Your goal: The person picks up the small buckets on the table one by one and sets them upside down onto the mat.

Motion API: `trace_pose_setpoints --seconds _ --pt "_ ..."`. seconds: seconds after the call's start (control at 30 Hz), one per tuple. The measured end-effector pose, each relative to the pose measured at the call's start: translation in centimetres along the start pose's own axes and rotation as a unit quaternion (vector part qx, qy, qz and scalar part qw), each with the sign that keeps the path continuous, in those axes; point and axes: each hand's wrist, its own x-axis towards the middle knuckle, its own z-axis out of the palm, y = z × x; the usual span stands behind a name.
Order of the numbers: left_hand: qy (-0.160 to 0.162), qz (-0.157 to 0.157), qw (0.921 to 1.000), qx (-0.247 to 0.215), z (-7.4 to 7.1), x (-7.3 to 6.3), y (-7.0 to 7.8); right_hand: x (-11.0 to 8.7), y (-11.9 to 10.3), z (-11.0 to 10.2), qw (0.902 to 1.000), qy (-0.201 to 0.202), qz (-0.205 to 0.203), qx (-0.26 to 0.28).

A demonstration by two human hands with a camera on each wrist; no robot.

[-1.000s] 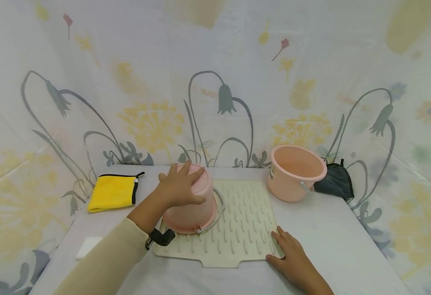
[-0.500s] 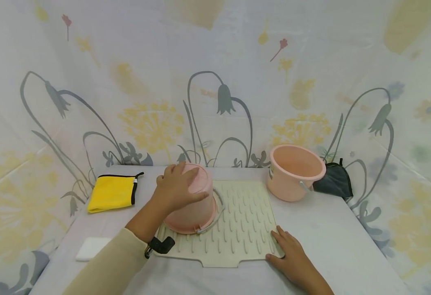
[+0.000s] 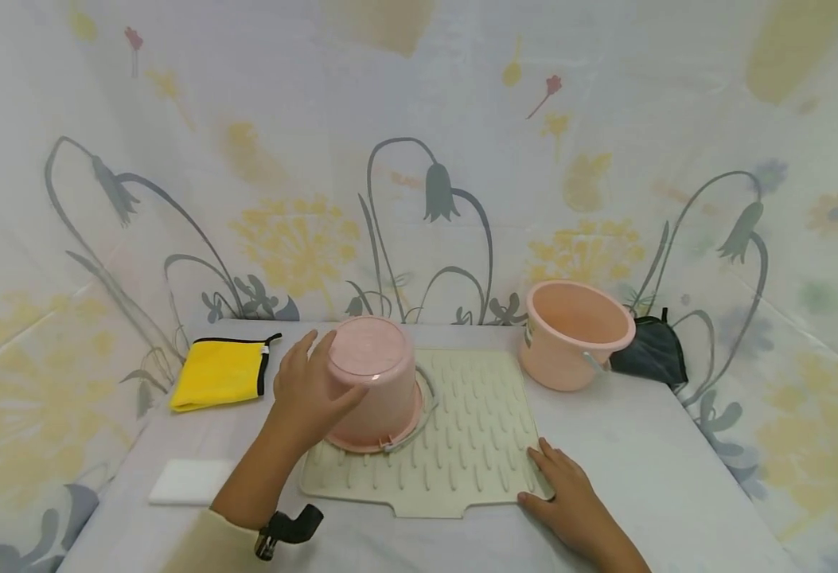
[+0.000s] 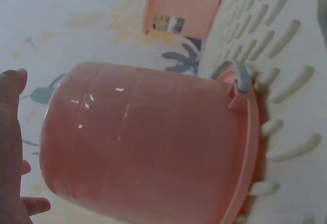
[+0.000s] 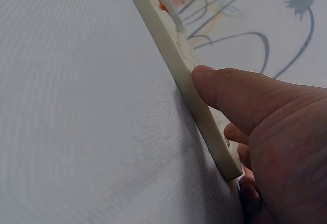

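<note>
An upside-down pink bucket (image 3: pixel 379 390) stands on the left part of a cream ribbed draining board (image 3: pixel 469 430). Its handle lies on the board to the right. My left hand (image 3: pixel 311 398) is at the bucket's left side near its raised base, fingers spread and holding nothing. The left wrist view shows a gap between those fingers (image 4: pixel 10 96) and the bucket wall. At the board's near right corner, my right hand (image 3: pixel 569 505) holds the edge. In the right wrist view, its thumb (image 5: pixel 219 83) presses the front edge while the other fingers lie round the corner, partly hidden.
A second pink bucket (image 3: pixel 569 358) stands upright at the back right, a dark pouch (image 3: pixel 651 350) behind it. On the left lie a folded yellow cloth (image 3: pixel 221 374) with black trim and a white block (image 3: pixel 189 481). A patterned curtain (image 3: pixel 419 239) hangs behind the table.
My left hand has come off the top of the upturned bucket and moved left and toward me. The bucket stays in place. My right hand keeps its hold on the board's corner.
</note>
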Motion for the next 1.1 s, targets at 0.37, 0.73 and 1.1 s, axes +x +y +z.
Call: trace_pose_setpoints --seconds 0.37,0.73,1.1 --pt "-0.045 -0.076 0.9959 -0.020 1.2 -4.7 -3.0 0.1 0.2 -0.1 1.0000 -0.002 -0.002 -0.004" --pt "-0.134 -0.080 0.9876 -0.016 2.9 -7.6 -6.9 0.0 0.6 0.4 1.0000 0.000 -0.001 0.006" --pt "-0.139 -0.033 0.9891 0.038 4.0 -8.9 -8.3 -0.3 0.1 0.0 1.0000 0.002 -0.001 -0.001"
